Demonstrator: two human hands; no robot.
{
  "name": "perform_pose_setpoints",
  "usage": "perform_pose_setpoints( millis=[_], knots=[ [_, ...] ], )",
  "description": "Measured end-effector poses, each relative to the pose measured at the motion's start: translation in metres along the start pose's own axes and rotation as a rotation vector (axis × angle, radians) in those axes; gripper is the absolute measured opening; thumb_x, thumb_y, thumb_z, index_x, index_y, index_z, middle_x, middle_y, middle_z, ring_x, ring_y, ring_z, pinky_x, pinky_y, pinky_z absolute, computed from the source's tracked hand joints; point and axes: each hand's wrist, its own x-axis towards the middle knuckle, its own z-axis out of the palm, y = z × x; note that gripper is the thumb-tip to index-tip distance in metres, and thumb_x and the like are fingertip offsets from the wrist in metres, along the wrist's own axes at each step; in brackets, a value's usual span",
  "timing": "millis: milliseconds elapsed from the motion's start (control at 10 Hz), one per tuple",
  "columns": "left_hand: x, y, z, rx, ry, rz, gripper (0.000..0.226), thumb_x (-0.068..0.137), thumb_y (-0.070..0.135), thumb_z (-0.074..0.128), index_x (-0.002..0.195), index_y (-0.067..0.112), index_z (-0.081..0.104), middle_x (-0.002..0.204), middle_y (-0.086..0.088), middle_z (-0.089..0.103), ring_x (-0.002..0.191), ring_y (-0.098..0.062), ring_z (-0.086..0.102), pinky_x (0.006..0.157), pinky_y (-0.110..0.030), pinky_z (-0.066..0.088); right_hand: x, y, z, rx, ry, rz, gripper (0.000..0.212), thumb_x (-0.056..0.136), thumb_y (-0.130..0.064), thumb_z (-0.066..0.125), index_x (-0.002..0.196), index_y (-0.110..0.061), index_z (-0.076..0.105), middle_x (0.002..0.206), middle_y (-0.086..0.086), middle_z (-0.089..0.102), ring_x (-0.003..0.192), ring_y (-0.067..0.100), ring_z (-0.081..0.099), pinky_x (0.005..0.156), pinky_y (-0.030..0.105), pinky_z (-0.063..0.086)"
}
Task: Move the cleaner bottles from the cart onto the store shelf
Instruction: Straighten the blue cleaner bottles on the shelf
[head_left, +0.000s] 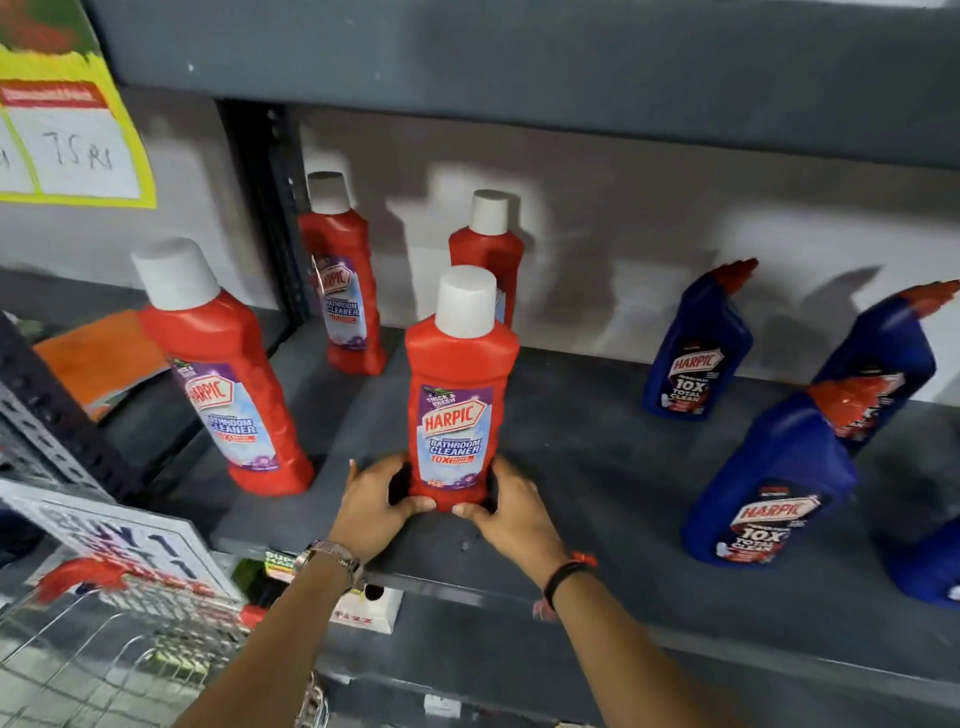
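We hold the red bottle (460, 395) upright at the shelf (571, 467) near edge, left hand (382, 501) and right hand (511, 512) fingers wrapped round its base; three more red bottles behind, blue ones right

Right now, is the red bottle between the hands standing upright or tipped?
Upright: the red bottle stands base-down on the shelf, white cap on top, both hands at its base.
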Motion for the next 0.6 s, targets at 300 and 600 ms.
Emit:
perform_pose_setpoints(
  millis=[300, 600],
  knots=[
    [-0.004, -0.028, -0.018, -0.082, -0.095, 0.027, 0.058, 0.071, 0.009, 0.072, 0.123, 0.007, 0.046, 0.133, -0.010, 0.051, 0.126, -0.022, 0.042, 0.115, -0.055, 0.012, -0.005, -0.002, 0.023, 0.035, 0.016, -0.048, 0.052, 0.066, -0.024, 0.079, 0.111, -0.015, 0.054, 0.114, 0.008, 0.064, 0.105, 0.022, 0.058, 0.089, 0.029, 0.046],
    [-0.012, -0.025, -0.012, -0.025, -0.024, -0.001, 0.062, 0.071, 0.011, 0.072, 0.125, 0.009, 0.043, 0.133, -0.010, 0.052, 0.127, -0.024, 0.042, 0.116, -0.053, 0.008, -0.011, -0.005, 0.019, 0.021, 0.028, -0.052, 0.057, 0.067, -0.028, 0.078, 0.116, -0.014, 0.052, 0.121, 0.007, 0.060, 0.113, 0.022, 0.052, 0.096, 0.032, 0.044]
  ],
)
